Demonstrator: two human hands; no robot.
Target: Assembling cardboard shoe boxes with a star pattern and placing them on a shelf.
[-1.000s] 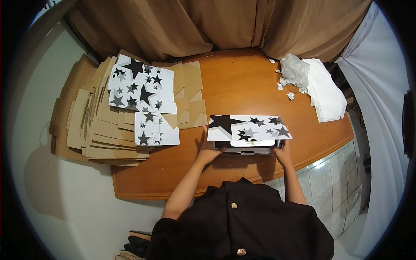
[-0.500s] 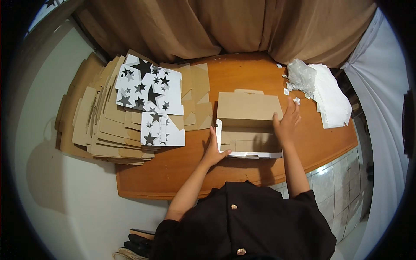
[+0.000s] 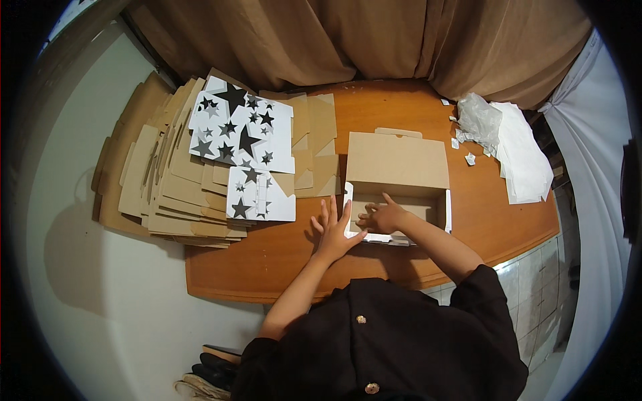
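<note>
An opened cardboard box (image 3: 398, 160), brown inside with white outer edges, stands on the wooden table in front of me, its lid raised on the far side. My left hand (image 3: 332, 230) rests against the box's left wall near the front corner, fingers spread, thumb along the front edge. Inside the box, toward its left end, is my right hand (image 3: 384, 216); its fingers are stretched out and partly bent over the brown bottom. I see nothing held in either hand. The right forearm crosses over the front wall and hides part of it.
A stack of flat cardboard boxes (image 3: 180, 167) leans at the left, topped by white star-printed boxes (image 3: 244, 134). At the right lie a clear plastic bag (image 3: 478, 120), white sheets (image 3: 525, 154) and small paper scraps (image 3: 470, 159). A brown curtain (image 3: 287, 40) hangs behind the table (image 3: 254, 274).
My right hand has gone from the box's right side down into its left part. The left hand stays at the left wall, its fingers now more spread. The whole view has shifted slightly.
</note>
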